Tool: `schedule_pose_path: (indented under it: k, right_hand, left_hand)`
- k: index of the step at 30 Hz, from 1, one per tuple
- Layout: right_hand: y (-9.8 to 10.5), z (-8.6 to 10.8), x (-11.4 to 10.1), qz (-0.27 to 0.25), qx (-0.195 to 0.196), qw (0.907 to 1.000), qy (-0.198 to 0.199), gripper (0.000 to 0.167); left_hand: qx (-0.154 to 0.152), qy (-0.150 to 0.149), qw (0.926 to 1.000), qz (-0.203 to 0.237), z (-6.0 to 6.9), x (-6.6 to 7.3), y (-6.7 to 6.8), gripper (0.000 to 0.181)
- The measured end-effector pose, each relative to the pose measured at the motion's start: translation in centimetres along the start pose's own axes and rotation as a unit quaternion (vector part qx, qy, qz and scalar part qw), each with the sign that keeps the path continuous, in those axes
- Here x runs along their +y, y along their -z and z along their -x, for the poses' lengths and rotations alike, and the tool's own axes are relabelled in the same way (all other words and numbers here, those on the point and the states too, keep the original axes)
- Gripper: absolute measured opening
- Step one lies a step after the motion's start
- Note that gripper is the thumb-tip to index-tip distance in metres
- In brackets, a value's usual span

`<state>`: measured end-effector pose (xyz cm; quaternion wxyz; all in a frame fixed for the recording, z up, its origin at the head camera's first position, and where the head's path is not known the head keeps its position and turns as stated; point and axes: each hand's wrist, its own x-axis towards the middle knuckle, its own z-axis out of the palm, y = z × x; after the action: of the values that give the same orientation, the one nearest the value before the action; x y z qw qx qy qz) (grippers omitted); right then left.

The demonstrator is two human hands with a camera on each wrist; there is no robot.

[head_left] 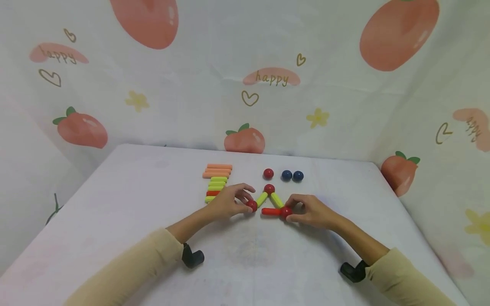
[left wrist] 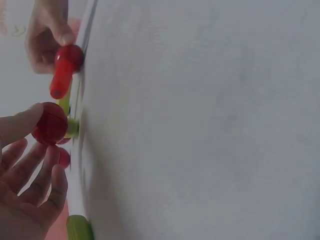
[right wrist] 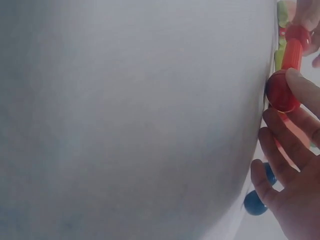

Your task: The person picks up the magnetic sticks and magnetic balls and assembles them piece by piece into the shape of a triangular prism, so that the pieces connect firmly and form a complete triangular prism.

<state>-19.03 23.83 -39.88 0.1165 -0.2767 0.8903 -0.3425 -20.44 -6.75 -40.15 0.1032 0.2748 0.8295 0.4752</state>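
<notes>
Nearby lay glossy blue balls and slim sticks, some partly hidden behind the left hand, which, like the right hand, pinched a round red ball.

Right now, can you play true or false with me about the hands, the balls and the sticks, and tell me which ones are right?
1. The left hand holds a red ball. True.
2. The right hand holds a yellow-green stick. False: it holds another red ball.
3. Two blue balls sit side by side, farther away than the hands. True.
4. The red stick between the hands touches both held balls. False: it meets the right hand's ball, with a gap before the left hand's.
5. The pile of sticks on the left is all yellow-green. False: it also has orange sticks.
</notes>
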Motion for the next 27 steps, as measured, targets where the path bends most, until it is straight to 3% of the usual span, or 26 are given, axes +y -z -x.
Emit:
schedule_pose_path:
  k: [10,20,27]
  right_hand:
    - [0.0,0.0,-0.1,0.003,0.003,1.0,-0.007,0.027]
    - [0.0,-0.1,-0.2,0.008,0.002,0.9999,-0.008,0.028]
    - [0.1,-1.5,-0.2,-0.023,0.021,0.9989,-0.035,0.041]
  left_hand:
    - [-0.018,0.006,0.9996,0.019,0.5,-0.1,-1.1,0.043]
    - [-0.021,-0.001,0.9998,0.005,0.4,0.0,-1.6,0.042]
    - [-0.021,0.011,0.9997,0.008,0.5,0.1,-1.7,0.043]
